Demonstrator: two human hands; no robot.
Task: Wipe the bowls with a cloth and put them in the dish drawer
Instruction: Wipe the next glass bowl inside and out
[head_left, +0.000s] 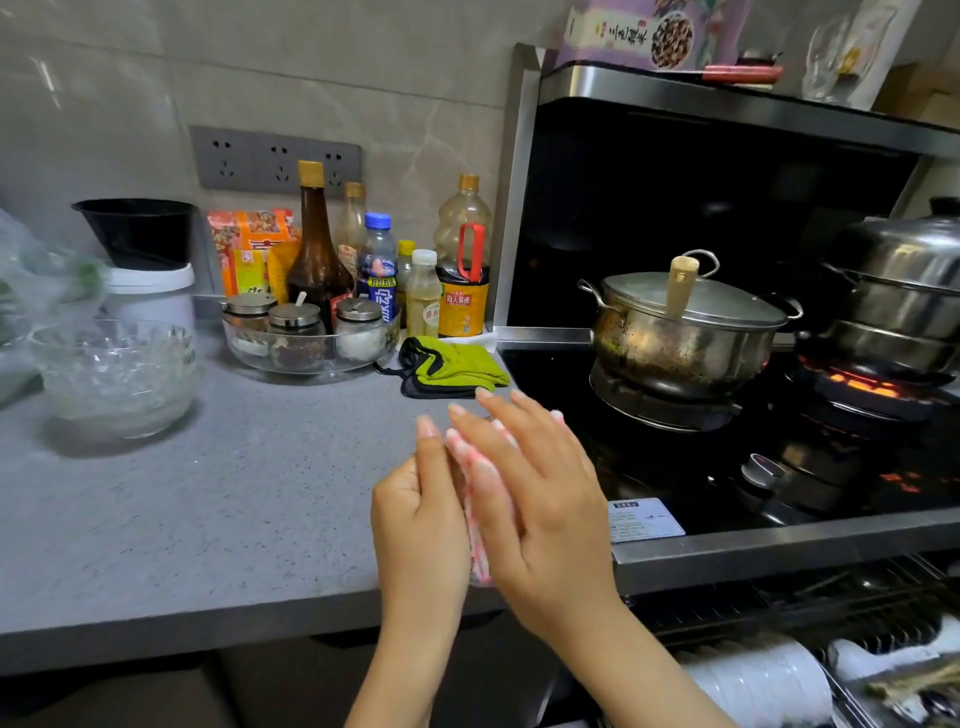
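The cloth (478, 545) was held between both hands over the tabletop (208, 519) edge. The left hand (421, 514) had its fingers curled round it. The right hand (540, 499) lay flat against it, fingers straight, apparently folding a wiping pad. The bowls (117, 374) stood stacked at far left, untouched. The drawer (727, 608) was open at lower right, ready to take them.

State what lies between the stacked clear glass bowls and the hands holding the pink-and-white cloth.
In the head view, only bare grey speckled countertop separates the stacked clear glass bowls from the left hand, which, with the right hand, holds the pink-and-white cloth.
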